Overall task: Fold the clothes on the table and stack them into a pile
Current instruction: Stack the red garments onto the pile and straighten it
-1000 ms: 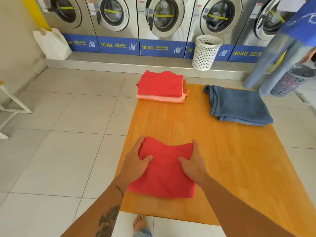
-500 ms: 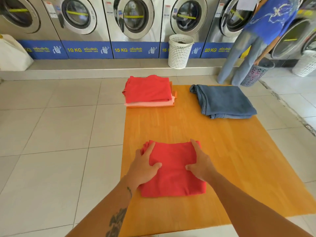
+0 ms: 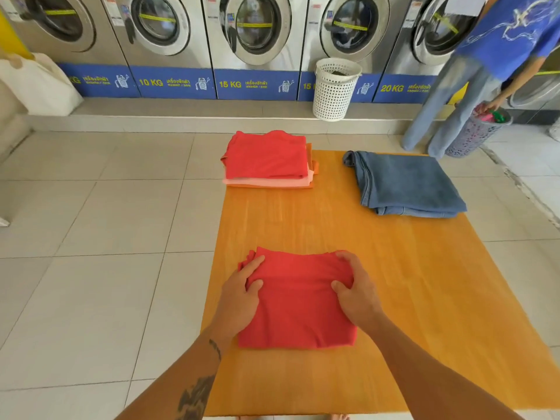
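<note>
A folded red garment [image 3: 298, 301] lies near the front of the orange wooden table [image 3: 409, 283]. My left hand [image 3: 242, 298] grips its left edge, thumb on top and fingers along the side. My right hand [image 3: 356, 291] grips its right edge the same way. At the table's far left corner sits a pile of folded clothes [image 3: 268, 160] with a red piece on top and pink and orange ones beneath. Folded blue jeans [image 3: 403, 183] lie at the far right.
A row of washing machines [image 3: 254, 34] lines the back wall. A white laundry basket [image 3: 335, 89] stands on the step before them. A person in a blue shirt [image 3: 472, 83] stands at the far right by a grey basket [image 3: 475, 131]. A white bag [image 3: 39, 83] leans at left.
The view has swung, so the table sits more centred. Both hands have shifted from resting on the red garment to gripping its left and right edges.
</note>
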`<state>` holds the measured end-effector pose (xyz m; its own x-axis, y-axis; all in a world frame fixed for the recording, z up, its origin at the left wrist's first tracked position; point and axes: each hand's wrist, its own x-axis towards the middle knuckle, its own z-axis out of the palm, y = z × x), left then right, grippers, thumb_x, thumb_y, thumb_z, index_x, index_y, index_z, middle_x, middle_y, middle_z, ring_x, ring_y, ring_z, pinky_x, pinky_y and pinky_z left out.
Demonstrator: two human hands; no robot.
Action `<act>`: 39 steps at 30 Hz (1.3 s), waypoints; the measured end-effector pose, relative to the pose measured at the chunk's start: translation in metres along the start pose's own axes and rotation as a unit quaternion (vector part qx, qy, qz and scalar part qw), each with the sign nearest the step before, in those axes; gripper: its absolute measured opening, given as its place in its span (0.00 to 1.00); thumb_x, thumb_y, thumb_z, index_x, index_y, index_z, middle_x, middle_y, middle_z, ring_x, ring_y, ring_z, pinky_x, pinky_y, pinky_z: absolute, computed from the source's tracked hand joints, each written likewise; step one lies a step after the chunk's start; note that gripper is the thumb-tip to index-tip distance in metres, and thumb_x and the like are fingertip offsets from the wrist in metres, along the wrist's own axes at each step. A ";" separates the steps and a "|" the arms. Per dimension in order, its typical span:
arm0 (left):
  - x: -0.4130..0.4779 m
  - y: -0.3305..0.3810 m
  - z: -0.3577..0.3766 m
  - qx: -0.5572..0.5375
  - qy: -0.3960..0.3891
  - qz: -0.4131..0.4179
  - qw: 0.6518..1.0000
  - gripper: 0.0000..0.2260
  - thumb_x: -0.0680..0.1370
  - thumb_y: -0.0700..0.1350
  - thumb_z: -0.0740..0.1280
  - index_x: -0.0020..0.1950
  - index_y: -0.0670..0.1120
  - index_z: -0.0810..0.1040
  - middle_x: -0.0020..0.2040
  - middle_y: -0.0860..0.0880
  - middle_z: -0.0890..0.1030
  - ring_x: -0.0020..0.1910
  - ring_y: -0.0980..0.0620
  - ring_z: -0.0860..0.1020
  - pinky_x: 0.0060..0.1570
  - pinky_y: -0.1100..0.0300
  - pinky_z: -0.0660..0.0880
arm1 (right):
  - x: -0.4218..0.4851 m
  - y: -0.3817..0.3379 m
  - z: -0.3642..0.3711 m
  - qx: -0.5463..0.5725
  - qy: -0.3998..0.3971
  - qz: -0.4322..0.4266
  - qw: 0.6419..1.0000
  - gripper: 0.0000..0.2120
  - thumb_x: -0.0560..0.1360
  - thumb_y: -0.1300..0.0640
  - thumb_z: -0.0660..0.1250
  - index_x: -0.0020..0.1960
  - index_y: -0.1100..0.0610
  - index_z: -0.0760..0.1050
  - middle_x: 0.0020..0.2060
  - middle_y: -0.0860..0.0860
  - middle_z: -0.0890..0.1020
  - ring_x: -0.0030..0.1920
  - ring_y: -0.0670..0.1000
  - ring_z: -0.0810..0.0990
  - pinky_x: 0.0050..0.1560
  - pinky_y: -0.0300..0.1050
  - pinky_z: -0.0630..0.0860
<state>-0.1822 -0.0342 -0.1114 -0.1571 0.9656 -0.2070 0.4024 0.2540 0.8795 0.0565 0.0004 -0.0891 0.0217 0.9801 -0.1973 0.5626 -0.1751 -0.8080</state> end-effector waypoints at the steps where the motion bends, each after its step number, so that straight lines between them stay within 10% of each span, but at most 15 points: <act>1: -0.002 0.003 0.003 -0.010 0.011 -0.001 1.000 0.22 0.82 0.40 0.60 0.71 0.61 0.70 0.74 0.60 0.63 0.74 0.57 0.62 0.74 0.57 0.60 | 0.001 0.000 -0.001 0.007 0.012 -0.010 1.000 0.21 0.74 0.66 0.66 0.59 0.42 0.72 0.52 0.40 0.78 0.46 0.42 0.77 0.47 0.39 0.71; 4: -0.007 0.010 0.015 -0.025 0.035 -0.008 0.999 0.21 0.82 0.40 0.59 0.70 0.61 0.71 0.74 0.61 0.62 0.73 0.60 0.60 0.74 0.59 0.58 | 0.008 0.007 -0.006 0.022 -0.005 -0.025 0.999 0.14 0.75 0.64 0.66 0.50 0.45 0.77 0.51 0.37 0.79 0.52 0.41 0.76 0.50 0.39 0.70; 8: -0.014 0.018 0.028 -0.043 0.062 -0.041 0.996 0.20 0.81 0.41 0.61 0.68 0.62 0.73 0.74 0.63 0.62 0.71 0.62 0.61 0.70 0.61 0.60 | 0.013 0.021 -0.021 -0.068 -0.148 -0.012 0.987 0.24 0.71 0.57 0.72 0.64 0.42 0.73 0.58 0.43 0.73 0.58 0.46 0.72 0.57 0.38 0.67; 13: -0.012 0.035 0.029 -0.081 0.101 -0.075 0.989 0.19 0.78 0.39 0.66 0.62 0.60 0.78 0.72 0.61 0.67 0.70 0.57 0.66 0.69 0.58 0.65 | 0.032 0.011 -0.035 -0.030 -0.185 -0.021 0.982 0.29 0.70 0.63 0.71 0.66 0.42 0.74 0.58 0.44 0.71 0.56 0.45 0.71 0.44 0.29 0.67; 20: 0.045 0.090 -0.013 -0.071 0.146 -0.007 0.987 0.16 0.77 0.43 0.68 0.55 0.66 0.81 0.67 0.58 0.75 0.62 0.54 0.75 0.63 0.50 0.74 | 0.090 -0.045 -0.050 0.101 -0.160 -0.010 0.982 0.29 0.69 0.65 0.71 0.63 0.40 0.77 0.62 0.46 0.73 0.53 0.46 0.76 0.50 0.43 0.76; 29: 0.233 0.148 -0.102 -0.003 0.125 0.087 0.988 0.15 0.78 0.46 0.67 0.58 0.66 0.79 0.64 0.55 0.76 0.59 0.51 0.76 0.60 0.50 0.76 | 0.240 -0.171 -0.041 0.109 -0.079 -0.072 0.988 0.26 0.70 0.64 0.72 0.63 0.42 0.76 0.58 0.46 0.74 0.50 0.45 0.76 0.41 0.36 0.72; 39: 0.375 0.077 -0.088 0.206 0.005 0.025 0.978 0.20 0.81 0.54 0.58 0.73 0.64 0.65 0.77 0.48 0.61 0.75 0.44 0.60 0.71 0.44 0.60 | 0.351 -0.143 0.036 -0.135 -0.026 -0.059 0.989 0.27 0.76 0.55 0.64 0.73 0.44 0.67 0.69 0.54 0.71 0.64 0.56 0.73 0.63 0.46 0.70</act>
<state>-0.2901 0.3430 -0.0837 -0.1361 0.9775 -0.1611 0.7384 0.2085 0.6413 -0.0463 0.3658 -0.0634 -0.0960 0.9850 -0.1433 0.7590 -0.0208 -0.6508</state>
